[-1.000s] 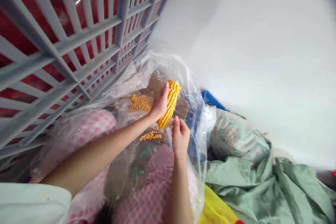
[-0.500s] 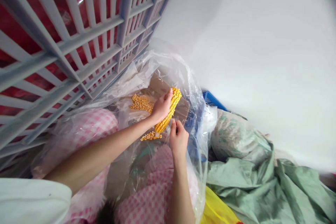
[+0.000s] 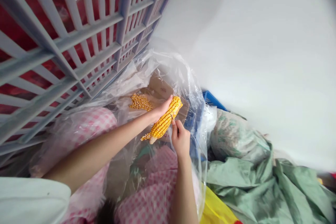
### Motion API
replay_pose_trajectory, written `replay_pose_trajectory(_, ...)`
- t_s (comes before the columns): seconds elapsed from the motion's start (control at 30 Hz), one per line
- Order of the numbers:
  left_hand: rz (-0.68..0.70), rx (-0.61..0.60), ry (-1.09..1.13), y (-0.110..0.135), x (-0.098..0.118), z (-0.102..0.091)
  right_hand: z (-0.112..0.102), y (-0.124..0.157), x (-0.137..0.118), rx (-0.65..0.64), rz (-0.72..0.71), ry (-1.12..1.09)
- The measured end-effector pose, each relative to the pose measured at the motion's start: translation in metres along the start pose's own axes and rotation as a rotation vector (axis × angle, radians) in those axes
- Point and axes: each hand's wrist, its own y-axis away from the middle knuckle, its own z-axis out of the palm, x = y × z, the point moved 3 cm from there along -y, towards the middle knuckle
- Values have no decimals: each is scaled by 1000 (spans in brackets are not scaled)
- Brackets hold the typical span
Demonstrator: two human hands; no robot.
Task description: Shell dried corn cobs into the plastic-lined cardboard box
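Note:
My left hand [image 3: 161,110] is closed around an ear of corn [image 3: 166,120], yellow and full of kernels, tilted with its pale stalk end toward me. Close against the ear's right side is my right hand [image 3: 180,136], its fingers curled and pinched. A small dark, thin tip shows at the kernels just above these fingers; what it belongs to is hidden. Loose kernels [image 3: 140,102] lie in a heap beyond my left wrist, and a smaller group of kernels [image 3: 146,137] shows by the stalk end. A clear plastic bag [image 3: 193,87] spreads around and under both hands.
A grey slatted crate [image 3: 86,38] with red contents rises on the left. Brown cardboard [image 3: 160,85] lies inside the plastic. To the right are a blue basket [image 3: 214,100], a stuffed woven sack [image 3: 240,136], green cloth [image 3: 241,185] and a yellow bag [image 3: 217,206]. A white wall [image 3: 257,49] stands behind.
The ear of corn has turned in my left hand and shifted slightly down, its stalk end now showing more clearly. My left fingers look straighter; my right hand has moved slightly right.

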Motion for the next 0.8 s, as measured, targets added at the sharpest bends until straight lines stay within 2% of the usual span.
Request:
replay_pose_trajectory(0.1,-204,-128,34,7,-2,8,-7,-1,0,17,3,-150)
replay_pose_trajectory(0.17,-236,-149,40,10,3,9,-12,-1,1,79,70,-271)
replay_pose_trajectory(0.3,-165,-113,13,12,19,6,-17,0,2,180,186,-433)
replay_pose_trajectory(0.4,-81,-133,37,12,26,6,-18,2,-6,153,157,-430)
replay_pose_trajectory(0.5,-4,-148,58,13,28,8,-20,6,-10,118,189,-400)
replay_pose_trajectory(0.8,43,-159,7,15,31,11,-26,11,-5,116,247,-321)
